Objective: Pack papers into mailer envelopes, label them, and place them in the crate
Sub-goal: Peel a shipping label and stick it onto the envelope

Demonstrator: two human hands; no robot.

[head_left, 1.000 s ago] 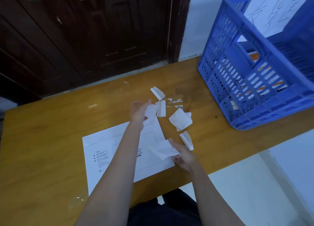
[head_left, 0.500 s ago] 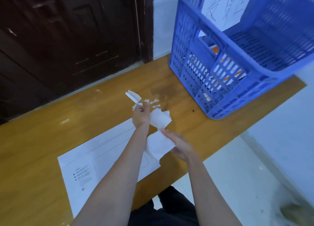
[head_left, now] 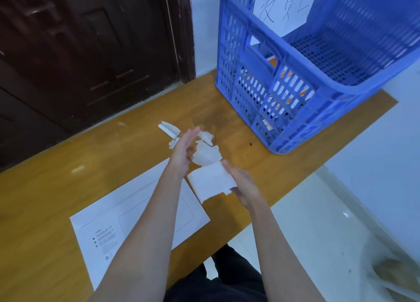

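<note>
A white mailer envelope (head_left: 136, 222) lies flat on the wooden table (head_left: 56, 188), partly under my left forearm. Past it, my left hand (head_left: 183, 148) stands on edge with straight fingers against a heap of white paper scraps (head_left: 206, 154). My right hand (head_left: 243, 185) holds a white paper piece (head_left: 211, 181) at the table's near edge, thumb on its top corner, just below the heap. A folded scrap (head_left: 169, 127) lies apart, beyond my left hand. The blue slatted crate (head_left: 295, 110) stands at the back right; packed envelopes with orange print show through its slats.
A handwritten paper sign (head_left: 284, 6) hangs inside the crate. A dark wooden door (head_left: 91, 51) is behind the table. The table's right edge drops to a pale tiled floor (head_left: 318, 233). A small scrap (head_left: 77, 169) lies at the left.
My left hand has swept the scattered scraps together toward my right hand. The paper piece in my right hand has risen off the envelope. My view has swung right.
</note>
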